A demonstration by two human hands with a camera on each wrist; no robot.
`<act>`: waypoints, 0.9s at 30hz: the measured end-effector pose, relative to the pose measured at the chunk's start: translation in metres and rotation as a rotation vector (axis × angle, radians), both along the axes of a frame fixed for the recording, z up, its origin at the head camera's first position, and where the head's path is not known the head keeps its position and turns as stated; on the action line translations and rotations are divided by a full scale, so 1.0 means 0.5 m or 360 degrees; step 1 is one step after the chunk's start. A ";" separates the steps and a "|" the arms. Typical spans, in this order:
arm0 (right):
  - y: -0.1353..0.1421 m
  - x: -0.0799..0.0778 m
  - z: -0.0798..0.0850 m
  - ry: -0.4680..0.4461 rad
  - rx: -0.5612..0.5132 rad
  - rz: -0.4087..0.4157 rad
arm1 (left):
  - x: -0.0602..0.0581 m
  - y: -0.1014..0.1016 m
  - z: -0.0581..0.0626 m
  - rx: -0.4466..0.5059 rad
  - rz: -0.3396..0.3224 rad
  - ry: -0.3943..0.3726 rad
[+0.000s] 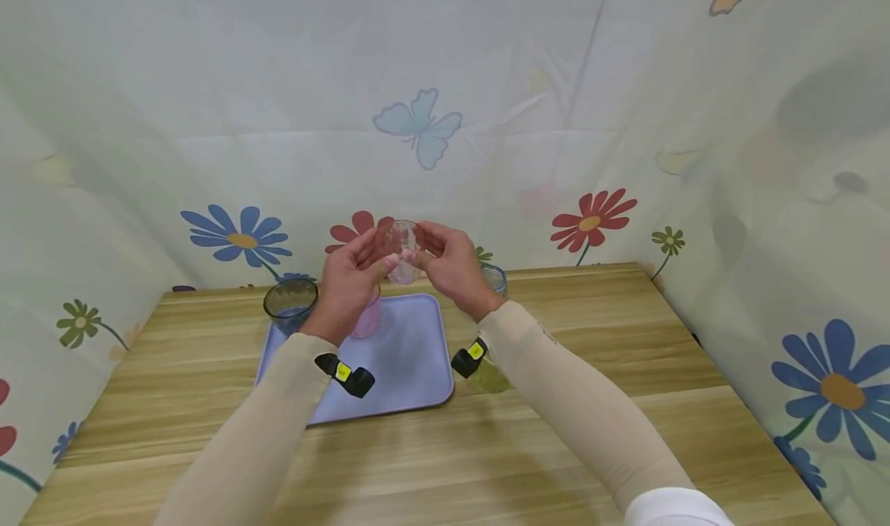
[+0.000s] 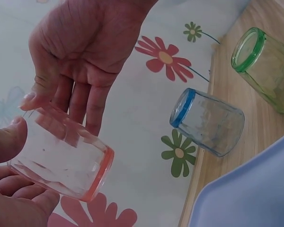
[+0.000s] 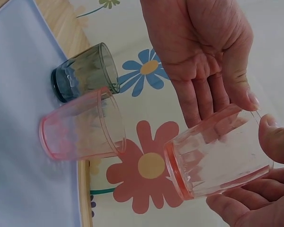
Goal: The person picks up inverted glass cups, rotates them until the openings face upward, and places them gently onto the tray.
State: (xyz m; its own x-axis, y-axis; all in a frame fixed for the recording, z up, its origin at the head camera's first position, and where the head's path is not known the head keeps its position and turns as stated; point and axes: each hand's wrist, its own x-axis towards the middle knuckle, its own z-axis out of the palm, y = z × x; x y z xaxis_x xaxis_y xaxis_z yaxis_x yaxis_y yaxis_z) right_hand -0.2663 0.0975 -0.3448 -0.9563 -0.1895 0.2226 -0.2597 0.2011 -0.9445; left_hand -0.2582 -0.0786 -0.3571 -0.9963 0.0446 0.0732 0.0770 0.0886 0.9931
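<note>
Both hands hold one clear glass point(image 1: 403, 272) with a reddish base, raised above the back of the tray. It is upright, base down. My left hand point(image 1: 351, 279) grips it from the left and my right hand point(image 1: 455, 267) from the right. In the left wrist view, the two thumbs press at the rim of the glass point(image 2: 68, 151), with the other fingers along its sides. A pink glass point(image 3: 80, 125) and a dark blue-grey glass point(image 3: 83, 73) stand upright below the hands, in the right wrist view.
The lilac tray point(image 1: 410, 379) lies on the wooden table point(image 1: 591, 433), left of centre. To its right, a blue glass point(image 2: 210, 123) and a green glass point(image 2: 270, 71) stand upside down. A flower-patterned cloth point(image 1: 278, 86) hangs along the table's back edge and sides.
</note>
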 end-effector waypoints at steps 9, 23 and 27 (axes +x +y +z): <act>-0.002 -0.013 -0.007 0.0009 0.0008 -0.0014 | -0.009 0.005 -0.004 -0.0006 -0.0015 0.0010; -0.002 -0.028 -0.025 -0.0053 0.0015 -0.0035 | -0.018 0.015 -0.020 0.0042 -0.0019 -0.0049; -0.003 -0.032 -0.032 -0.0076 0.0013 -0.0039 | -0.022 0.016 -0.027 0.0040 -0.0020 -0.0061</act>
